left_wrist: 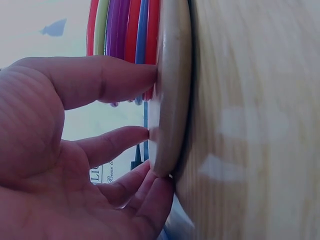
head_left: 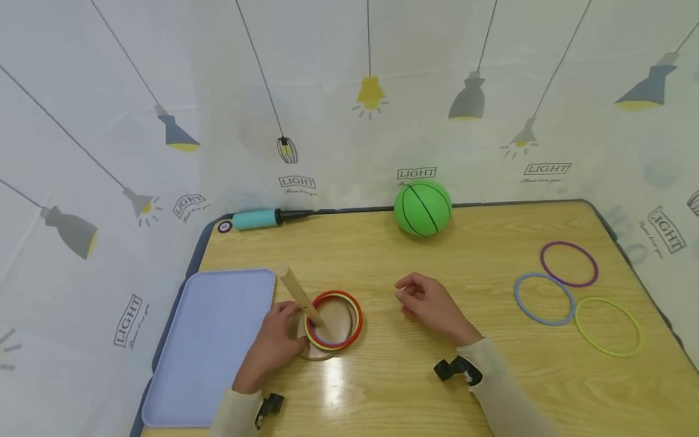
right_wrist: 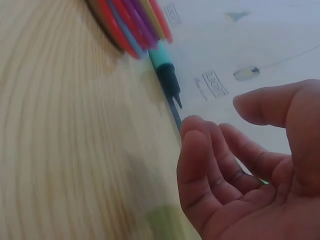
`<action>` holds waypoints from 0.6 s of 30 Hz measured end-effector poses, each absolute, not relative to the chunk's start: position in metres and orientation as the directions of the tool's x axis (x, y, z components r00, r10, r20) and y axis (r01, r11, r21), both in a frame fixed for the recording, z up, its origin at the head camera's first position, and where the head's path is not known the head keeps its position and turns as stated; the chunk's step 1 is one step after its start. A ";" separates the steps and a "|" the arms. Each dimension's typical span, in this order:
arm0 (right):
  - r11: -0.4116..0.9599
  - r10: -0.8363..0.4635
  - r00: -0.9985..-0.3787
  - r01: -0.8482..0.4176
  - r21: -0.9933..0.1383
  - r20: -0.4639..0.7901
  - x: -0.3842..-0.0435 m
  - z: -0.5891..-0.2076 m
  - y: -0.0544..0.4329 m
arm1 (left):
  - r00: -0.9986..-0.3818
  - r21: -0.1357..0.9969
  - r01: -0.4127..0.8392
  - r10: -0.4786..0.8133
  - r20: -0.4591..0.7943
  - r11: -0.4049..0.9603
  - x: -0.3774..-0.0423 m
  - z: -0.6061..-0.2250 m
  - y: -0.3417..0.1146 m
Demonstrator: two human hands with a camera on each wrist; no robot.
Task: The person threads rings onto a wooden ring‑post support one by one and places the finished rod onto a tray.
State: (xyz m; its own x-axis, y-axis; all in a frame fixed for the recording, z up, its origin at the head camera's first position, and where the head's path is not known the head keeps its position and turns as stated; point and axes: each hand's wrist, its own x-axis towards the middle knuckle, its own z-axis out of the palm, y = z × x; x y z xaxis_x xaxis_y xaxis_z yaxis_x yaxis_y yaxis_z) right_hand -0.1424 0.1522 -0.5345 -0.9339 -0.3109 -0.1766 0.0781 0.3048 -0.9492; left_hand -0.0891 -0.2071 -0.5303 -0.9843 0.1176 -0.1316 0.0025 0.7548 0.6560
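A wooden post [head_left: 297, 291] rises from a round wooden base [left_wrist: 172, 100] on the table. Several stacked rings [head_left: 357, 325] in red, yellow, blue and purple lie around the foot of the post. My left hand [head_left: 275, 340] holds the base at its left edge, with thumb and fingers spread along the rim. To the right of the stack, my right hand [head_left: 434, 306] hovers above the table with loosely bent fingers and nothing in them. Further right lie three loose rings: a purple ring [head_left: 570, 283], a blue ring [head_left: 516, 297] and a yellow-green ring [head_left: 611, 353].
A lilac tray [head_left: 218, 346] lies left of the base. At the back edge stand a green ball [head_left: 423, 208] and a turquoise pump [head_left: 255, 219] with a black nozzle. Behind the wooden table [head_left: 393, 388] hangs a white sheet [head_left: 327, 79] printed with lamps.
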 end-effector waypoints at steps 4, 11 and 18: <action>0.331 -0.283 -0.946 0.058 -0.942 -0.158 -0.142 -0.537 0.176 | -0.984 0.668 0.018 0.132 -0.119 0.744 -0.088 -0.531 -0.208; 0.357 -0.234 -0.964 0.039 -0.933 -0.130 -0.142 -0.533 0.219 | -0.982 0.688 0.013 0.138 -0.127 0.725 -0.085 -0.534 -0.209; 0.383 -0.171 -0.979 0.041 -0.923 -0.114 -0.146 -0.532 0.263 | -0.987 0.700 0.042 0.140 -0.084 0.713 -0.087 -0.534 -0.209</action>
